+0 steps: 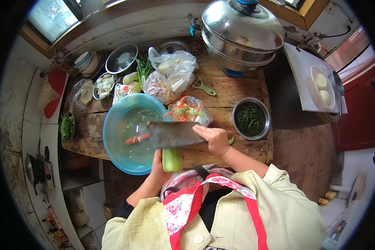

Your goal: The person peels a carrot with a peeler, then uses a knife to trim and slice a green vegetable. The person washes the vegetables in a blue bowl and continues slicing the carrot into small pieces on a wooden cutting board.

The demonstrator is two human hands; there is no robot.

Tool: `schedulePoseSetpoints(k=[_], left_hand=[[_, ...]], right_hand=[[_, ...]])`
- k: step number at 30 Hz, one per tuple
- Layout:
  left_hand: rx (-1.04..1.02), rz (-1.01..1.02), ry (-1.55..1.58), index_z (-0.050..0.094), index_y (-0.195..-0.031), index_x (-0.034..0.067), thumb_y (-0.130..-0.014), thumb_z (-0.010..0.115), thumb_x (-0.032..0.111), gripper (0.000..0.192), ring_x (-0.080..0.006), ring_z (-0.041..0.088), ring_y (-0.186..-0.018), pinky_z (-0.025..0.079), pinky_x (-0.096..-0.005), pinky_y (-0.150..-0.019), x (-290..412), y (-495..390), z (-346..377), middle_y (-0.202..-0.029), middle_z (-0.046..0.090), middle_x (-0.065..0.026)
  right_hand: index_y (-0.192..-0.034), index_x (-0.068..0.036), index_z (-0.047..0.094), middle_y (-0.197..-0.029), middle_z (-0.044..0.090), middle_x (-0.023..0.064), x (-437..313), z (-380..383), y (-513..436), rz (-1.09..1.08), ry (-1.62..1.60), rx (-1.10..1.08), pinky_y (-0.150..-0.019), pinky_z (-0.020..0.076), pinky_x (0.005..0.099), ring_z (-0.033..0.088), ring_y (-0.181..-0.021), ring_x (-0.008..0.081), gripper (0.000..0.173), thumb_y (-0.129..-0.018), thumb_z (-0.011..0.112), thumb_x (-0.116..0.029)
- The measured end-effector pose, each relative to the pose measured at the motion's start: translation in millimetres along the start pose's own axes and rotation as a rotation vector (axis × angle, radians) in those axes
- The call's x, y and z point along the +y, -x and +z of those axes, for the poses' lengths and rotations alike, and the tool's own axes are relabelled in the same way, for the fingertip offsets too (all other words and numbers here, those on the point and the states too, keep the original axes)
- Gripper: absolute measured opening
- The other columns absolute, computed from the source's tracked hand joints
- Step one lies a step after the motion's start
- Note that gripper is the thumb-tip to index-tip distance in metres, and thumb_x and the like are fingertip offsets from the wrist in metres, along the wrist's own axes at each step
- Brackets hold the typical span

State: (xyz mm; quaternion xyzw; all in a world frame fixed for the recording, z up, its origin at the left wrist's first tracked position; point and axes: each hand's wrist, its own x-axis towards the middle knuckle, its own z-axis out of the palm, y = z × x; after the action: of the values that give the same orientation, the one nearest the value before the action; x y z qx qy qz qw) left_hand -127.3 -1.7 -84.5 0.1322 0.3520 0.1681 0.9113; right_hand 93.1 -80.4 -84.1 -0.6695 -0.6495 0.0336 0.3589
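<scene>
My right hand grips a broad cleaver, its blade slightly blurred and pointing left. Below the blade, my left hand clasps a thick pale-green vegetable, perhaps a celtuce stem or green radish; the cleaver hides its upper end. Whether blade and vegetable touch, I cannot tell. Just left of them, a blue plastic basin holds water with a carrot and white and green scraps. Behind the cleaver, orange and green peelings lie on a clear plastic bag.
A steel bowl of dark green kelp-like strips stands at the table's right. A green peeler lies behind the peelings. Bagged food, a bowl of white pieces and a steel basin line the back, beside a large steamer.
</scene>
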Motion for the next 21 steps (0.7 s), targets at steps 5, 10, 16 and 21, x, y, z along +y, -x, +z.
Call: schedulePoseSetpoints(k=[5,10,16,21], left_hand=[[0.130,0.076,0.066,0.047,-0.124,0.010,-0.091,0.037,0.054,0.055,-0.0298,0.059,-0.094,0.051,-0.0441,-0.078,-1.8,-10.6,-4.4,-0.110,0.058,-0.0140],[0.056,0.169,-0.190,0.045,-0.126,0.009,-0.092,0.035,0.055,0.058,-0.0300,0.059,-0.095,0.050,-0.0429,-0.081,2.3,6.1,-10.4,-0.112,0.057,-0.0153],[-0.296,0.018,0.111,0.043,-0.130,0.010,-0.078,0.041,0.076,0.084,-0.0305,0.057,-0.099,0.048,-0.0464,-0.081,24.6,11.6,2.8,-0.115,0.055,-0.0151],[0.018,0.204,0.054,0.043,-0.130,0.013,-0.078,0.049,0.069,0.077,-0.0271,0.053,-0.106,0.045,-0.0438,-0.087,45.7,-2.7,35.9,-0.121,0.053,-0.0139]], right_hand=[[-0.109,-0.010,0.066,-0.107,0.066,0.0103,-32.9,-1.7,2.9,-0.146,0.011,0.014,-0.060,0.0515,0.0302,0.065,-0.067,0.0207,0.039,-0.073,0.051,-0.008],[-0.108,-0.013,0.066,-0.103,0.066,0.0104,-6.4,5.9,-1.3,0.090,0.036,-0.009,-0.065,0.0527,0.0341,0.066,-0.075,0.0250,0.040,-0.071,0.054,-0.006],[-0.103,-0.018,0.069,-0.093,0.067,0.0109,7.8,4.6,-3.9,0.403,-0.092,-0.034,-0.070,0.0528,0.0369,0.065,-0.081,0.0288,0.037,-0.071,0.056,-0.002],[-0.109,-0.011,0.066,-0.103,0.066,0.0122,-33.7,-27.5,-9.4,0.039,-0.201,0.185,-0.067,0.0523,0.0370,0.066,-0.082,0.0261,0.046,-0.063,0.061,-0.005]])
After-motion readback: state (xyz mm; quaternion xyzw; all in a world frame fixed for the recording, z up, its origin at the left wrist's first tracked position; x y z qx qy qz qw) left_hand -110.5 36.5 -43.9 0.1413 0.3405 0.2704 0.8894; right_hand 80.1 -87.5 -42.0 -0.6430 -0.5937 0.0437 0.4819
